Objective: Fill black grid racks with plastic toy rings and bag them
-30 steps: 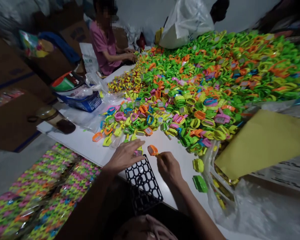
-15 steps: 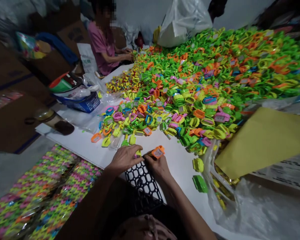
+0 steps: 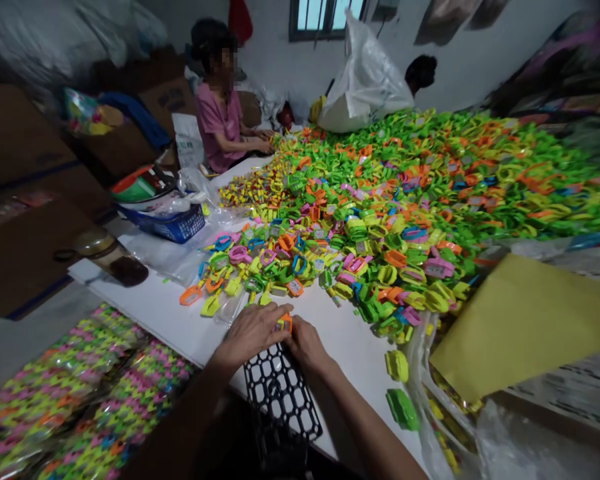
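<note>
My left hand [image 3: 253,333] and my right hand [image 3: 305,347] meet over the near edge of a white table. Between their fingers is a small orange plastic piece [image 3: 285,323], partly hidden by them. Both hands seem to grip it. Just below them lies a black plastic grid rack [image 3: 280,390], with my wrists on either side of it. Beyond my fingers spreads a big heap of green, yellow, orange and pink plastic ring-shaped pieces [image 3: 360,227], many with small labels. Its nearest loose pieces lie a short way ahead of my hands.
A white table board [image 3: 145,300] runs under everything. A person in a pink shirt [image 3: 220,127] works at the far end of the heap. Nearby are a blue basket [image 3: 173,225], a yellow paper sheet [image 3: 523,327], a white sack [image 3: 365,80] and bagged plastic strips [image 3: 80,393] at lower left.
My hands have come closer together, and the orange piece has dropped from above my right hand to between both hands. The whole view has tilted upward, showing a window at the top.
</note>
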Action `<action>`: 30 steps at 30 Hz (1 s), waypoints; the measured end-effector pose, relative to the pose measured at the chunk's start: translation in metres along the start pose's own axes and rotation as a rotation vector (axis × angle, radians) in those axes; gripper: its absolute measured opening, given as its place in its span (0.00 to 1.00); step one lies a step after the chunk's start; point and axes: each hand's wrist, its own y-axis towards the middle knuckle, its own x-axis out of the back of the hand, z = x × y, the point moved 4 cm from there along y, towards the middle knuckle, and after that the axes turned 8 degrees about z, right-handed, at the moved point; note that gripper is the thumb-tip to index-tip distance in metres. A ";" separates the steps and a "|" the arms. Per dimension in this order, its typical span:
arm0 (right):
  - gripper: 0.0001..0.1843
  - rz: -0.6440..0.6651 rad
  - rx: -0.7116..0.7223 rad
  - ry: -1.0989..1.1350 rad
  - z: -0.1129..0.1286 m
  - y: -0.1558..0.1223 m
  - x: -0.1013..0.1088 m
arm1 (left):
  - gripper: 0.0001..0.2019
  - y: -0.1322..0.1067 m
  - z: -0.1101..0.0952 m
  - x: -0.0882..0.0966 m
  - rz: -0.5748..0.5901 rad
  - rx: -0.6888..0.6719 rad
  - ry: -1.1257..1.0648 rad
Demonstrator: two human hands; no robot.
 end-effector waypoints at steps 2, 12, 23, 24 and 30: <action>0.11 0.069 0.054 0.054 -0.003 0.013 0.027 | 0.23 0.002 0.005 0.001 -0.008 -0.002 -0.018; 0.08 -0.239 0.135 -0.622 0.011 0.067 0.106 | 0.28 0.026 -0.006 0.021 -0.022 -0.019 -0.220; 0.17 -0.245 -0.039 -0.485 -0.047 -0.061 0.046 | 0.16 0.105 0.065 0.026 -0.100 0.427 -0.018; 0.18 -0.241 -0.064 -0.471 -0.048 -0.058 0.051 | 0.17 0.104 0.068 0.027 -0.106 0.438 -0.021; 0.20 -0.201 -0.196 -0.551 -0.061 -0.037 0.080 | 0.16 0.040 0.101 0.039 -0.401 0.450 -0.296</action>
